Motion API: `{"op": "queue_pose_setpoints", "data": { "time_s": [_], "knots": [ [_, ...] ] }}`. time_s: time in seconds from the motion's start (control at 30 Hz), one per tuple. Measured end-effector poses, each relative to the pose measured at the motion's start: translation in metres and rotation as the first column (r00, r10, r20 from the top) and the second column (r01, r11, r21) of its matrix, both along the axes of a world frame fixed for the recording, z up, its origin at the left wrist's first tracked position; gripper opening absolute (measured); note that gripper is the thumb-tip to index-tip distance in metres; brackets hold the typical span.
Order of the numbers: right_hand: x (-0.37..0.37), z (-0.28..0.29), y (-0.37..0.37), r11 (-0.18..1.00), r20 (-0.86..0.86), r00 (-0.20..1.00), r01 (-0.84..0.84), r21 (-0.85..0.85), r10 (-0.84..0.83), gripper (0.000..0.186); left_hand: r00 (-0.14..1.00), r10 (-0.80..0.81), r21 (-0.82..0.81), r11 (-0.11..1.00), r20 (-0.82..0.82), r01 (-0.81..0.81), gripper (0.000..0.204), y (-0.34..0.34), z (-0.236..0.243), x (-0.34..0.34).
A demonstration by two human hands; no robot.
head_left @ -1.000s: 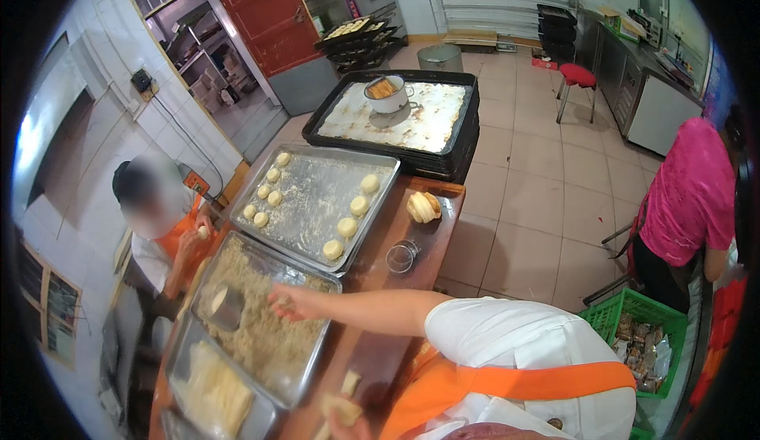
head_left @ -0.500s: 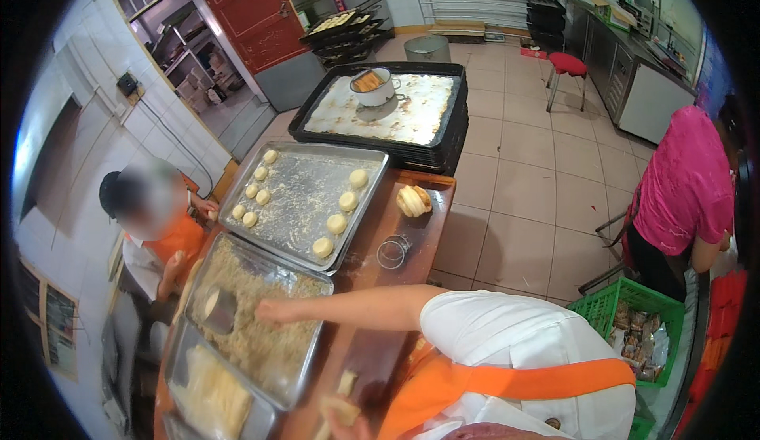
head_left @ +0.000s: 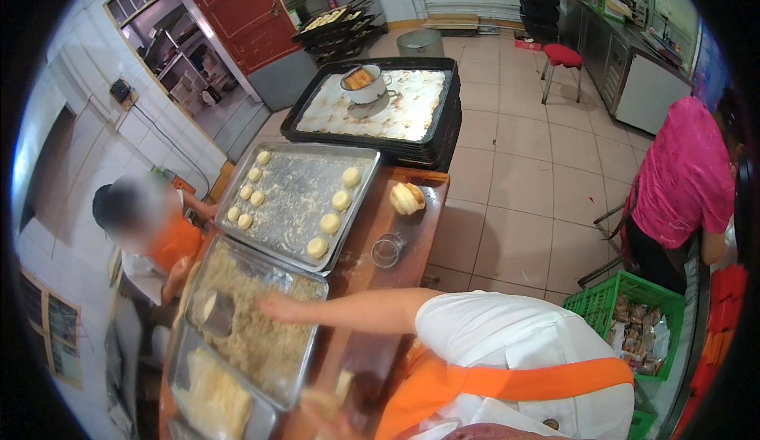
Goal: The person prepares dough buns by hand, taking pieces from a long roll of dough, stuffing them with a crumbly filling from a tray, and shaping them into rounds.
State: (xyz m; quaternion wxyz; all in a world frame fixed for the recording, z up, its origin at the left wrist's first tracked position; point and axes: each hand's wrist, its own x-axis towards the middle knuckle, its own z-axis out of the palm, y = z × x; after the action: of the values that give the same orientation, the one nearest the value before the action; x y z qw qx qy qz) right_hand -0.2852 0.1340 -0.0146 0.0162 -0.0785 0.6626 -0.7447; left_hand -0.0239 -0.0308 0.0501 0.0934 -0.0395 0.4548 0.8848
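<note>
My right hand (head_left: 279, 308) reaches down into the loose, crumbly tan filling (head_left: 273, 353) in a metal tray (head_left: 318, 288); its fingertips are hidden there. Near the same tray's lower corner is my left hand (head_left: 321, 415), blurred by motion, with something pale at its fingers that I cannot make out. A strip of pale dough (head_left: 344, 384) lies on the wooden table right beside it. A round metal cup (head_left: 215, 313) is sunk in the filling, left of my right hand. Pale dough sheets under clear plastic (head_left: 210, 392) lie in another tray at the lower left.
Beyond sits a floured tray (head_left: 297, 194) with several round dough pieces. A glass (head_left: 388, 250) and a twisted pastry (head_left: 407, 198) stand on the table (head_left: 416, 238). A white pot (head_left: 364, 83) rests on stacked black trays. One co-worker (head_left: 162, 242) is across the table; another person (head_left: 685, 179) is at right.
The view has shifted slightly. My left hand has moved a little left and up, away from the dough strip. My right hand stays in the filling.
</note>
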Motion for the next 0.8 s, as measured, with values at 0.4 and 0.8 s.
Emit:
{"op": "queue_pose_setpoints", "data": {
  "time_s": [0.4, 0.8],
  "knots": [
    [0.094, 0.054, -0.031, 0.910, -0.854, 0.471, 0.214, 0.355, 0.222, 0.031, 0.992, 0.073, 0.065, 0.996, -0.101, -0.066, 0.046, -0.005, -0.056, -0.121],
    [0.099, 0.027, -0.026, 0.936, -0.693, 0.679, 0.023, 0.352, 0.244, 0.024, 0.994, 0.101, 0.082, 0.991, 0.045, -0.105, 0.035, 0.005, -0.036, -0.107]
  ]
}}
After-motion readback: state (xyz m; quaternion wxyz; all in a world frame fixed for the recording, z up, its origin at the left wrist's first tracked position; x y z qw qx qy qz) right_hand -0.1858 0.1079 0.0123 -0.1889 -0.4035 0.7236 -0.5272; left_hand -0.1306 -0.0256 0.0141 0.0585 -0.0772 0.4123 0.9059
